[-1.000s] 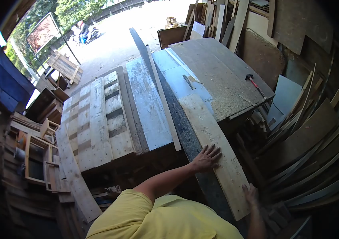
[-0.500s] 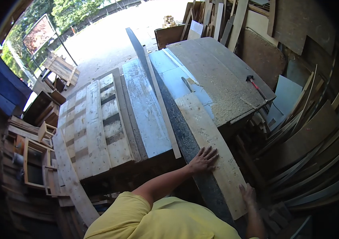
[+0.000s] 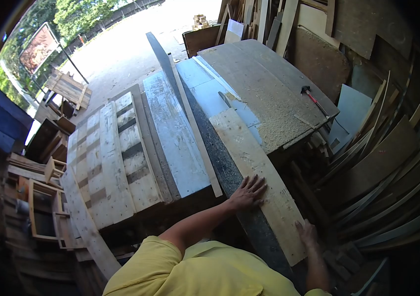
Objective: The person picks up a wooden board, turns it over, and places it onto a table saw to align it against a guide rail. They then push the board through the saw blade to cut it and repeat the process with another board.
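Note:
A pale wooden plank (image 3: pixel 264 172) lies lengthwise on a dark speckled machine bed (image 3: pixel 218 143), running from near my body toward the table. My left hand (image 3: pixel 248 193) rests flat across the plank's left edge, fingers spread on its top face. Along the right edge, close to the near end, my right hand (image 3: pixel 307 234) holds the plank; its lower fingers are partly hidden. Just beyond the plank's far end a thin grey fin (image 3: pixel 224 100) stands up from the surface. A long narrow wooden strip (image 3: pixel 195 126) lies left of the machine bed.
A red-handled hammer (image 3: pixel 313 98) lies on the sawdust-strewn brown tabletop (image 3: pixel 264 69). Left of the machine are a blue-white board (image 3: pixel 175 133) and a slatted wooden panel (image 3: pixel 113 158). Offcuts (image 3: pixel 382 197) crowd the right side, and boards (image 3: pixel 264 24) lean at the back.
The view has shifted slightly, so most things appear a little higher and further left. Both hands keep their places on the plank, with no clear movement of it along the bed.

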`<control>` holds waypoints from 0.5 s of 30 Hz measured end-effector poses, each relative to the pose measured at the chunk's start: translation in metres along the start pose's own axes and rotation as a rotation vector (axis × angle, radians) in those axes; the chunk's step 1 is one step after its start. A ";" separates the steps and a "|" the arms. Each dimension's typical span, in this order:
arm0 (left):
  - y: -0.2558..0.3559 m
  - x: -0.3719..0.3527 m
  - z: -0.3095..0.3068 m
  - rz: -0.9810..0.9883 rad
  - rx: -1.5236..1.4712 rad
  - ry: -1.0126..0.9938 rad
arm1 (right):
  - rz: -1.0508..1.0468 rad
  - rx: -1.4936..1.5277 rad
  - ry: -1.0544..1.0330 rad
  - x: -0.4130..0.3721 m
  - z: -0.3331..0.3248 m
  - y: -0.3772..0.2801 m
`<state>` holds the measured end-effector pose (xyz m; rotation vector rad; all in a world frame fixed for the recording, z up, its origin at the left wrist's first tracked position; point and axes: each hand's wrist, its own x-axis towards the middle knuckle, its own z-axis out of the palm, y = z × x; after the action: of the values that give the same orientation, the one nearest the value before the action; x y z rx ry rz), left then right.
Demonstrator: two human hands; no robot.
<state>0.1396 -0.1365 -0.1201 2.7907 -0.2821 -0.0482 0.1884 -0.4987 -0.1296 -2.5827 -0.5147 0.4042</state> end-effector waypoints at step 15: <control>-0.056 -0.009 -0.038 -0.260 0.081 0.242 | -0.006 -0.002 -0.017 0.021 0.001 -0.025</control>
<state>0.1441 -0.0709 -0.1022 2.8574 0.1410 0.2432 0.1993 -0.4689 -0.1220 -2.5815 -0.5284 0.4239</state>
